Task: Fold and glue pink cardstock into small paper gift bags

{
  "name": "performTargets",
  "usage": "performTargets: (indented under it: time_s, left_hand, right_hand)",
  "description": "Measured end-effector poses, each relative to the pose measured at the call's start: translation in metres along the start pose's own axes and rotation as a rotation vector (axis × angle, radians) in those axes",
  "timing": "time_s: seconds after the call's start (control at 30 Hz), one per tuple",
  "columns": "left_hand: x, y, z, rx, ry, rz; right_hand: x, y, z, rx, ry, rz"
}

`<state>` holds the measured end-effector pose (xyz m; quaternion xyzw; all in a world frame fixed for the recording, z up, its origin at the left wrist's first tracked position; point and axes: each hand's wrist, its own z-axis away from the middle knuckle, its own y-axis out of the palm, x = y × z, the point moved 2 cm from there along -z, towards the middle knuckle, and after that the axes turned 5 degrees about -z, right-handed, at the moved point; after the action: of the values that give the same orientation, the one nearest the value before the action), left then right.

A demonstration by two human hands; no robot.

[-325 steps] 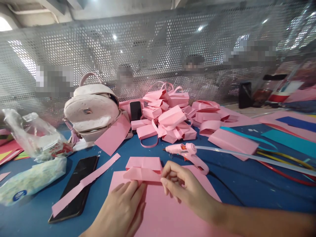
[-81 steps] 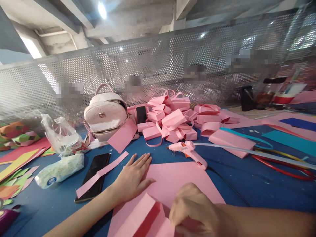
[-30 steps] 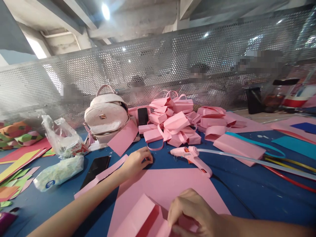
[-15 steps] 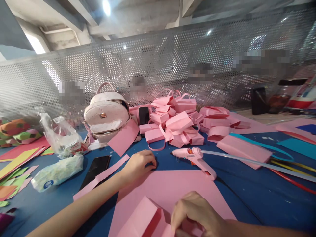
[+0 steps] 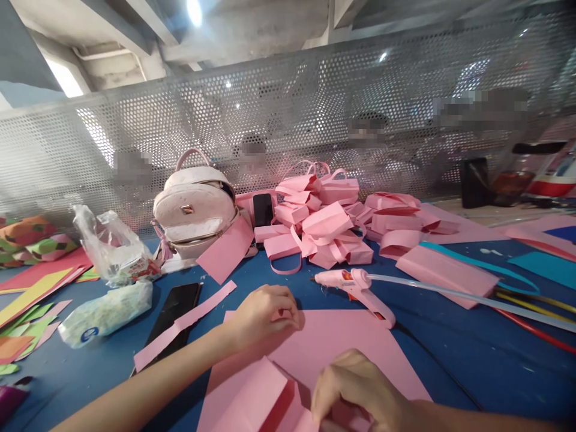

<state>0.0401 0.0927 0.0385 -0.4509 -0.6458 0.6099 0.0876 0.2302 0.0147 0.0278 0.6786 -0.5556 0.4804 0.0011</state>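
Near the bottom of the head view, a folded pink paper bag (image 5: 265, 393) lies on its side with its mouth towards my right hand (image 5: 355, 384). That hand's fingers are closed on the bag's edge, and its far part hides behind my knuckles. Under both sits a large pink paper sheet (image 5: 346, 336). Over the sheet's far left part hovers my left hand (image 5: 267, 315), loosely curled, a gap between thumb and fingers and nothing visible in it. A pink hot glue gun (image 5: 355, 288) lies beyond the sheet, its nozzle pointing left and a clear glue stick in its back.
Finished-looking pink paper bags (image 5: 326, 222) are heaped at the back, beside a white backpack (image 5: 195, 207). A black phone (image 5: 175, 306) lies left under a pink strip (image 5: 198, 315). A cord (image 5: 432, 354) trails right from the glue gun. A perforated metal screen (image 5: 297, 114) stands behind.
My left hand has moved a little right and nearer, from the sheet's far edge to above the sheet. My right hand and the folded bag stay in place.
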Motion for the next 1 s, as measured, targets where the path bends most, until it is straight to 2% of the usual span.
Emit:
performTargets:
  time_s: [0.2,0.57,0.67,0.83,0.9,1.0]
  left_hand:
    - [0.004,0.01,-0.001,-0.026,-0.003,-0.049]
    - [-0.005,0.018,-0.007,0.057,0.074,-0.285]
    - [-0.002,0.01,-0.01,0.045,0.05,-0.323]
    - [0.009,-0.02,-0.011,-0.039,-0.058,-0.27]
    - [0.008,-0.023,-0.01,-0.021,-0.054,-0.225]
    - [0.005,-0.018,-0.005,0.034,-0.02,-0.158]
  right_hand:
    - [-0.003,0.0,0.001,0.027,-0.039,-0.037]
    - [0.0,0.0,-0.001,0.03,-0.01,-0.012]
    - [-0.001,-0.001,-0.002,0.031,-0.012,-0.026]
    - [-0.002,-0.001,-0.002,0.036,-0.012,-0.04]
    - [-0.002,0.0,-0.002,0.038,-0.012,-0.053]
    - [0.0,0.0,-0.001,0.025,-0.009,-0.052]
